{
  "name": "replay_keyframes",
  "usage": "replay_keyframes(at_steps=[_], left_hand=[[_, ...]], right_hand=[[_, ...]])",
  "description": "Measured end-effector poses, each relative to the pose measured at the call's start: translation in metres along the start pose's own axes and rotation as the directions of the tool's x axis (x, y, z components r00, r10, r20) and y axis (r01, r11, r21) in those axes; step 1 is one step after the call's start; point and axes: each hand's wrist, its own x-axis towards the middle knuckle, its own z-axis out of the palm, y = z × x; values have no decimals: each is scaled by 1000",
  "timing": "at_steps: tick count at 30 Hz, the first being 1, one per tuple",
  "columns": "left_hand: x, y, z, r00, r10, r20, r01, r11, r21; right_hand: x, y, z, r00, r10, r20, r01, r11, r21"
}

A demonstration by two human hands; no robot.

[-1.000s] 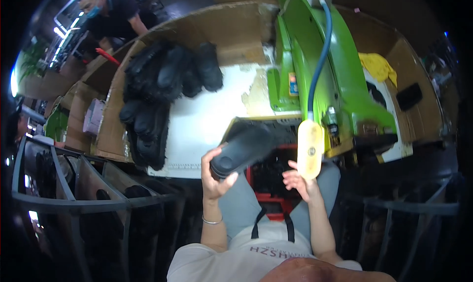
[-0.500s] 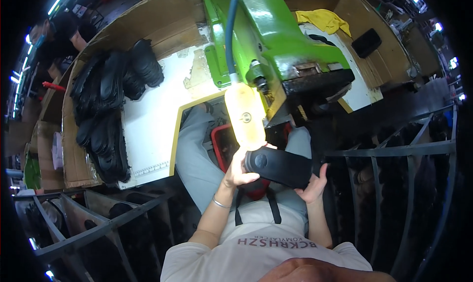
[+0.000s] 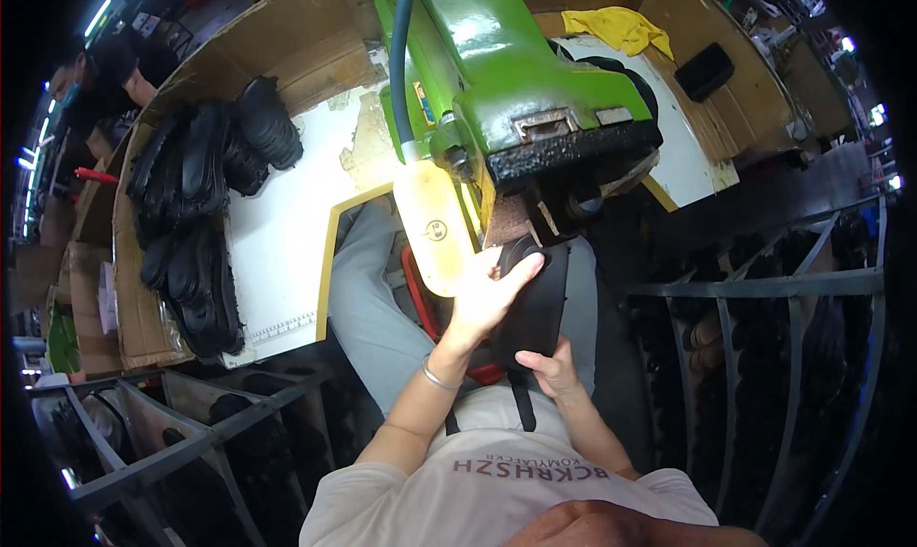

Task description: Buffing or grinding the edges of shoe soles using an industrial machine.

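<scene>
The matte black shoe point(image 3: 535, 310) has turned lengthwise, its ends gripped by left hand point(image 3: 484, 297) and right hand point(image 3: 556, 369).

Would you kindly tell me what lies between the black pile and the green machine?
The head view shows white tabletop with a tan patch.

so the black sole-shaped piece point(image 3: 537, 308) is long and matte with rounded ends, looks whole, and it's up in the air, pointing lengthwise away from the body with a slight slant. Left hand point(image 3: 487, 294) grips the far end, right hand point(image 3: 552, 367) the near end. Far end's right by the green machine's point(image 3: 535, 79) head, can't tell if they touch
</scene>
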Motion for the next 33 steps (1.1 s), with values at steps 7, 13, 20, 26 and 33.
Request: replay_keyframes(at_steps=[7, 13, 20, 26, 33], left_hand=[[-13, -35, -13, 952, 258, -165, -226, 955, 192], [-9, -39, -20, 924, 379, -60, -285, 783, 553], [-13, -24, -29, 959, 236, -159, -233, 972, 35], [-19, -15, -47, 908, 382, -172, -391, 920, -22], [-9, -21, -44, 900, 434, 27, -431, 884, 179]], right_hand=[[-9, -16, -33, 987, -61, -152, 74, 994, 86], [29, -84, -33, 868, -397, -297, 421, 907, 21], [83, -117, -2, 801, -569, -186, 572, 819, -40], [89, -102, 11, 789, -586, -184, 589, 807, -46], [101, -115, -7, 748, -647, -146, 638, 762, -113]])
